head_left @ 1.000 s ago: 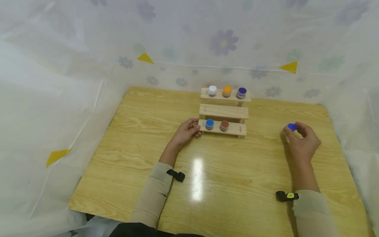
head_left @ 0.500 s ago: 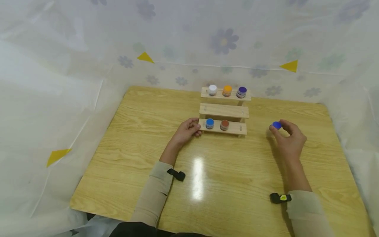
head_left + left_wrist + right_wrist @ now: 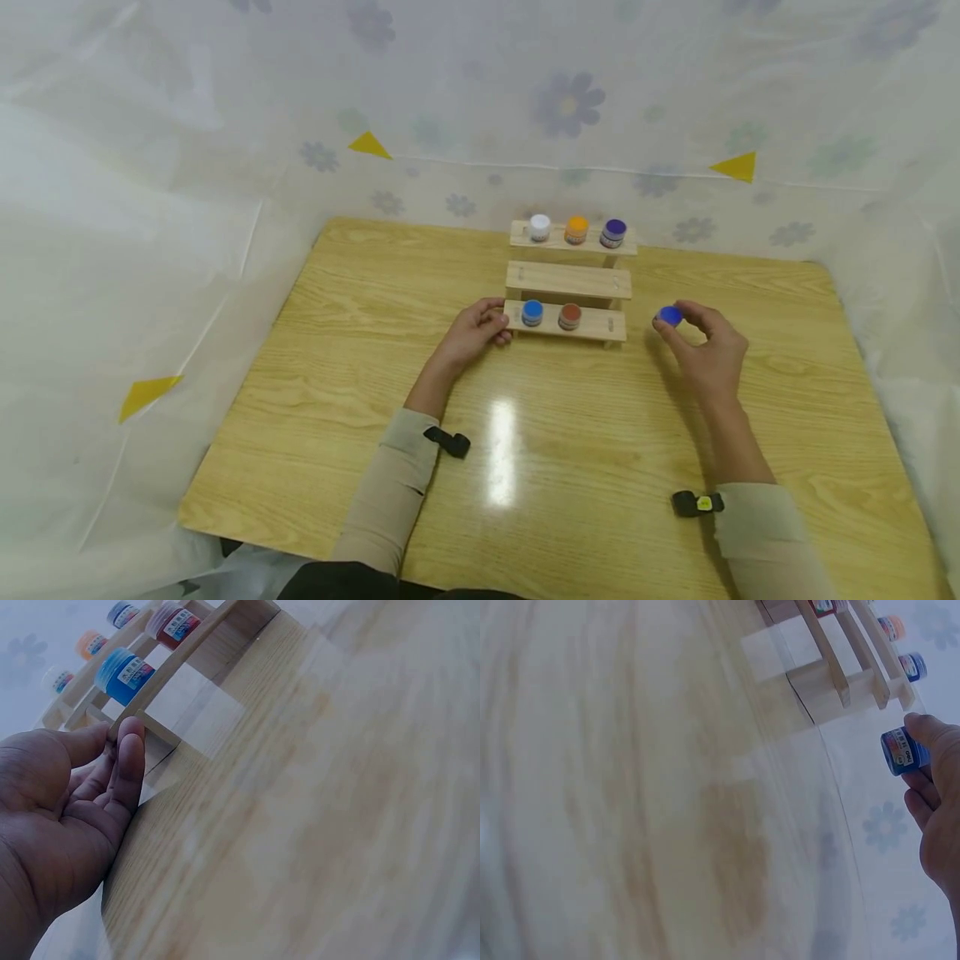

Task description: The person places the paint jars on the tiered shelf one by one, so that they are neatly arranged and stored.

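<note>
A three-step wooden display rack (image 3: pixel 567 282) stands toward the back of the table. My left hand (image 3: pixel 472 333) pinches the left end of its lowest step between thumb and fingers, as the left wrist view also shows. On that step sit a light blue paint jar (image 3: pixel 532 313) and a brown paint jar (image 3: pixel 570 317). White (image 3: pixel 539 227), orange (image 3: pixel 576 230) and purple (image 3: pixel 612 233) paint jars line the top step; the middle step is bare. To the right of the rack, my right hand (image 3: pixel 708 350) holds a dark blue paint jar (image 3: pixel 901 752) above the table, thumb and fingers around its sides.
The wood-grain table (image 3: pixel 585 450) reaches a flowered white sheet (image 3: pixel 465 100) at the back, with more sheeting on both sides. Yellow tape pieces (image 3: pixel 735 167) mark the sheet. Black camera straps (image 3: pixel 447 442) circle both wrists.
My right hand has moved left with the dark blue paint jar, from far right to near the rack's right end. My left hand and the rack have stayed in place.
</note>
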`<action>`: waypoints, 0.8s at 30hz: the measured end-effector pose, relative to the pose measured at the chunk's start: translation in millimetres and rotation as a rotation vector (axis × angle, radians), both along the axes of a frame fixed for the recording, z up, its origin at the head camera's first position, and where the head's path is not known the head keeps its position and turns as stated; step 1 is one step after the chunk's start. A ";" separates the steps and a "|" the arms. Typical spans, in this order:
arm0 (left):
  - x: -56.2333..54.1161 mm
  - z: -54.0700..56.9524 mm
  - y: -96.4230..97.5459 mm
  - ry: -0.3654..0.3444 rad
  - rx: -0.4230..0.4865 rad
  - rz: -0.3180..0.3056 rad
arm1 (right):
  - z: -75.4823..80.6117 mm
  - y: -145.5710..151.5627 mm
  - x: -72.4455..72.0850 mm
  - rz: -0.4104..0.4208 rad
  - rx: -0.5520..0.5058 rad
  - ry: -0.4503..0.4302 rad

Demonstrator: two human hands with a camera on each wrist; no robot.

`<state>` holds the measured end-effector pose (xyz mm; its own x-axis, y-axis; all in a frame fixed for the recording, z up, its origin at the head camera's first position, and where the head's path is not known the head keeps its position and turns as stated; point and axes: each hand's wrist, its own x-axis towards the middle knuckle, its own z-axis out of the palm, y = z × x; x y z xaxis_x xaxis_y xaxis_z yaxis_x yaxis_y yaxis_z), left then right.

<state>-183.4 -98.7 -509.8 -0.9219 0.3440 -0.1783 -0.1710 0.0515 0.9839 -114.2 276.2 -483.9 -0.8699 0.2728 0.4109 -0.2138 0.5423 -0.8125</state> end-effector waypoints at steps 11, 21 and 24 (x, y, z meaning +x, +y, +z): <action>-0.4 -0.1 0.8 -0.013 -0.003 0.004 | -2.1 -29.0 -8.4 0.125 0.041 0.093; -1.0 0.2 0.1 -0.009 -0.005 -0.001 | 2.1 -48.0 -14.2 0.199 0.059 0.115; -1.0 0.9 -0.2 -0.009 -0.002 -0.003 | 0.4 -51.7 -15.1 0.213 0.063 0.112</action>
